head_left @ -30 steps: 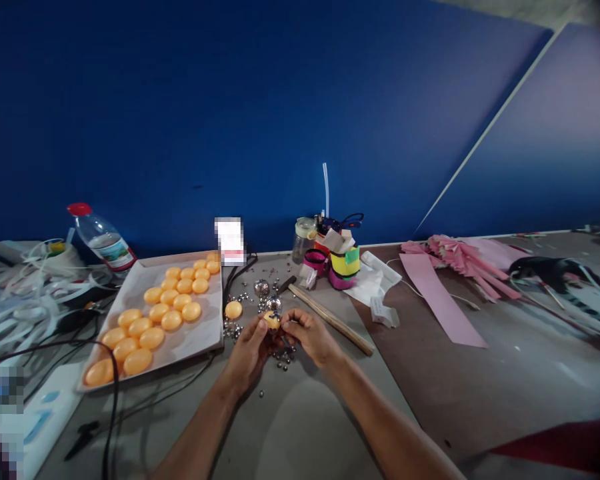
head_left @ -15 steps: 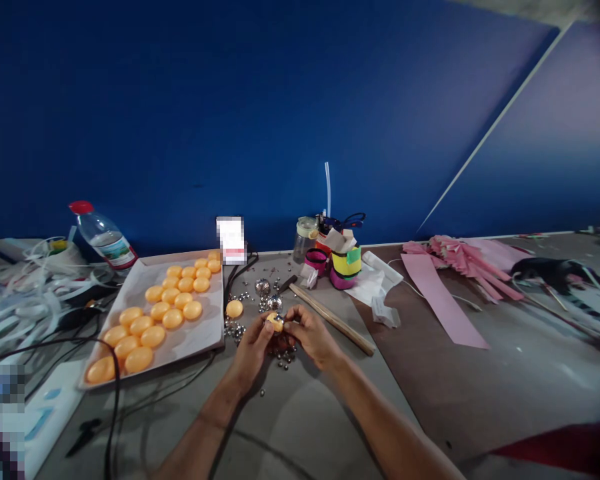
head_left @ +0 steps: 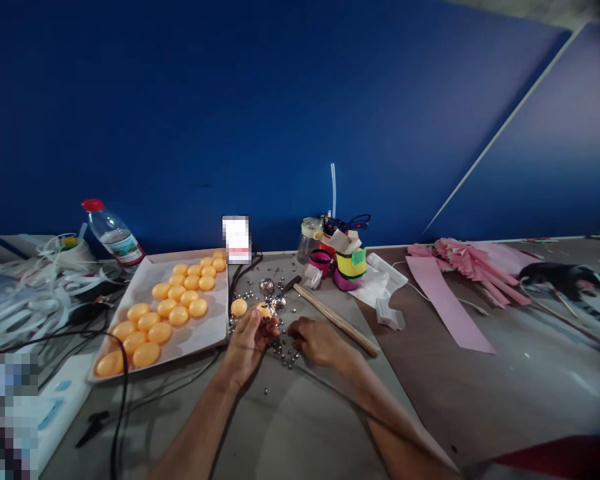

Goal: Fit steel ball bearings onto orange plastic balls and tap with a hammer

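My left hand is closed around a small orange dome piece with a shiny metal bit on it, held just above the table. Down on the table to its right, my right hand has its fingers curled over the scattered small metal balls; what it pinches, if anything, is hidden. One loose orange dome lies beside the tray, which carries several rows of the same orange domes.
A wooden-handled hammer lies just behind my right hand. Behind it are tape rolls, a jar, a water bottle at the left, cables, and pink paper strips at the right.
My right hand left the orange piece and dropped to the metal balls on the table. The left hand kept the piece and shifted slightly left and up.
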